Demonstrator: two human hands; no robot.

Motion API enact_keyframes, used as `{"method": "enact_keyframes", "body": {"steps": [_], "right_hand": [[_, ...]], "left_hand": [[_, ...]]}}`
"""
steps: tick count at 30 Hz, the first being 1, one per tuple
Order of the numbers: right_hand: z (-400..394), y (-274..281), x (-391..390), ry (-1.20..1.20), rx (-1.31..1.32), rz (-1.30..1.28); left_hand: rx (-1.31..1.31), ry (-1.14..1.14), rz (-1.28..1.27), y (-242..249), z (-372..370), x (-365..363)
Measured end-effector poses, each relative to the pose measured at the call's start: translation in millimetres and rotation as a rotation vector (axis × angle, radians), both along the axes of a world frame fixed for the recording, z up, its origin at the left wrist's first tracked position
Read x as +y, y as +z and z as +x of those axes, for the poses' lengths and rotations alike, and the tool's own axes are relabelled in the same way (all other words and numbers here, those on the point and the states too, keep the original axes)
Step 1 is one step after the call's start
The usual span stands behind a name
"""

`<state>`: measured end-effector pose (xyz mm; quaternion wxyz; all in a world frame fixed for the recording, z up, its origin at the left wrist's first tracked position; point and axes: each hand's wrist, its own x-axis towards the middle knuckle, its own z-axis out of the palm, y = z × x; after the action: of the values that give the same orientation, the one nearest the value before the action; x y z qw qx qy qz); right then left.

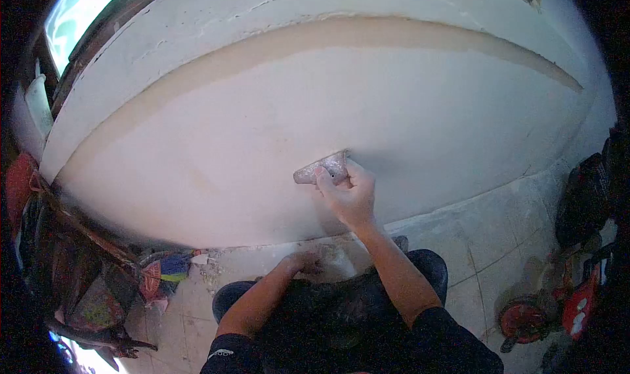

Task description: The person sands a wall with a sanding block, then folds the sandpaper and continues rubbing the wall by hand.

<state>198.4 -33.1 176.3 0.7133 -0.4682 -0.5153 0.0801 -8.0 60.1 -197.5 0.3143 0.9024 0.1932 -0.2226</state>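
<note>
My right hand (351,193) grips a flat, roughly triangular grey scraper (327,168), thumb on its face. The scraper's upper edge lies at the pale wall surface (216,131), and a soft shadow falls to its right. My left hand (303,264) rests low near my lap, by the foot of the wall; its fingers are dim and blurred, so what they do is unclear.
A curved ledge (367,29) arches over the wall. Light floor tiles (459,269) lie below. At the right stands a red wheeled object (523,319); cloths and bags (174,269) are heaped at the left. My bent knees are under my arms.
</note>
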Motion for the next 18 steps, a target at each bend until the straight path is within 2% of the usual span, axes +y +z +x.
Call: {"method": "enact_keyframes", "body": {"steps": [2, 3, 4, 5, 6, 8, 9, 11, 13, 17, 18], "right_hand": [[3, 7, -5, -0.085, 0.046, -0.031], [7, 21, -11, -0.084, 0.045, -0.033], [14, 42, -23, -0.149, 0.299, -0.026], [21, 53, -29, -0.211, 0.551, -0.019], [29, 50, -30, -0.208, 0.546, -0.022], [43, 38, -25, -0.260, 0.474, 0.138], [35, 34, -24, -0.260, 0.473, 0.138], [5, 25, -18, -0.119, 0.329, -0.065], [-2, 8, -9, -0.007, -0.089, -0.023], [-1, 13, -8, 0.069, 0.103, -0.072], [1, 34, -17, -0.010, 0.286, -0.037]], "left_hand": [[-0.062, -0.028, -0.003, -41, -9, 13], [-0.358, -0.206, -0.053, -150, -42, 55], [-0.045, -0.016, 0.021, -42, -7, 14], [0.001, 0.008, 0.036, -5, 1, 3], [0.024, 0.016, 0.050, 14, 6, -2], [0.045, 0.019, 0.068, 27, 13, -5], [0.050, 0.017, 0.067, 27, 13, -6], [0.072, 0.007, 0.064, 25, 14, -6], [0.112, -0.007, 0.066, 27, 14, -9], [0.260, -0.031, 0.104, 70, 12, -17], [0.284, -0.037, 0.116, 83, 13, -21]]}}
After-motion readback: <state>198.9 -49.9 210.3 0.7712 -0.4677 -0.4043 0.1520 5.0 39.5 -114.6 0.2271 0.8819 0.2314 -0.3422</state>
